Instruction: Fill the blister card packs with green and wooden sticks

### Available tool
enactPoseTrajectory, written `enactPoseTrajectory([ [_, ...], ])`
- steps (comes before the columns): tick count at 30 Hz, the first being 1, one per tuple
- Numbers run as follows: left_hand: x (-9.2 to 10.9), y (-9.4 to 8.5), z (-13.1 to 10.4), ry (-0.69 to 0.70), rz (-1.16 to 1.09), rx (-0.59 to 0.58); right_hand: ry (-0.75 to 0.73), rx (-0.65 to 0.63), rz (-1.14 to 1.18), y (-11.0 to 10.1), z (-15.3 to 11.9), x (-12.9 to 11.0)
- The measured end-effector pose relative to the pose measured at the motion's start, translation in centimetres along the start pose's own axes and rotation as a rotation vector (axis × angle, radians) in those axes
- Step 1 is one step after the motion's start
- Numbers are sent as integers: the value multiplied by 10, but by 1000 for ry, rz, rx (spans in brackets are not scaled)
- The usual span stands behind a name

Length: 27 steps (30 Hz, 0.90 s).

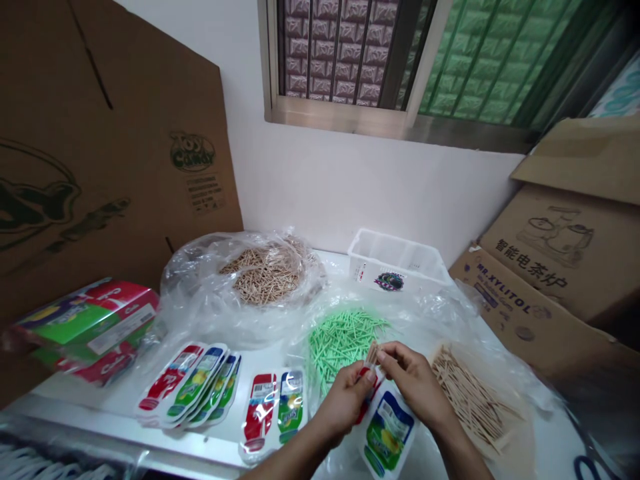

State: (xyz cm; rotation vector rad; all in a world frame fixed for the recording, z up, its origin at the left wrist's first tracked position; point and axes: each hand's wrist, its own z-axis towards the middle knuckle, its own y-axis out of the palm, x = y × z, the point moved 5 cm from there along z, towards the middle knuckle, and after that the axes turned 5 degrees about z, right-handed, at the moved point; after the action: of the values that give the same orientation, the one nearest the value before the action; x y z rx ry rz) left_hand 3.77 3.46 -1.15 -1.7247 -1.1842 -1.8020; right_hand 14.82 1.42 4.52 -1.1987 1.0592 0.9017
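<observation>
My left hand (345,397) is closed on a clear plastic packet (389,433) with red and green bottle-shaped printed panels. The packet hangs below and between my hands. My right hand (417,380) pinches a small bunch of tan sticks (373,353) at the packet's upper end; whether they are partly inside it I cannot tell. Just beyond my hands lies a heap of light green sticks (345,337) on clear plastic. To the right of my right hand, a pile of longer tan sticks (470,397) lies on a plastic sheet.
Similar packets lie at the left: a fanned stack (193,383) and another packet (275,410). Behind them is a plastic bag of brown sticks (265,277). A white basket (400,267) stands by the wall. Cardboard boxes (535,300) flank the table. Scissors handles (586,467) show at lower right.
</observation>
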Motion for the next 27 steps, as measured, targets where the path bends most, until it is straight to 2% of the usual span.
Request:
enactPoseTrajectory([
  [6, -8, -3, -2, -46, 39, 30, 40, 82, -96, -5, -2, 6],
  [12, -1, 0, -1, -23, 33, 3, -5, 7, 13, 3, -4, -3],
  [20, -8, -1, -4, -59, 44, -8, 23, 46, -85, -1, -3, 2],
  [27, -1, 2, -4, -22, 53, -34, -28, 31, 0, 4, -5, -3],
])
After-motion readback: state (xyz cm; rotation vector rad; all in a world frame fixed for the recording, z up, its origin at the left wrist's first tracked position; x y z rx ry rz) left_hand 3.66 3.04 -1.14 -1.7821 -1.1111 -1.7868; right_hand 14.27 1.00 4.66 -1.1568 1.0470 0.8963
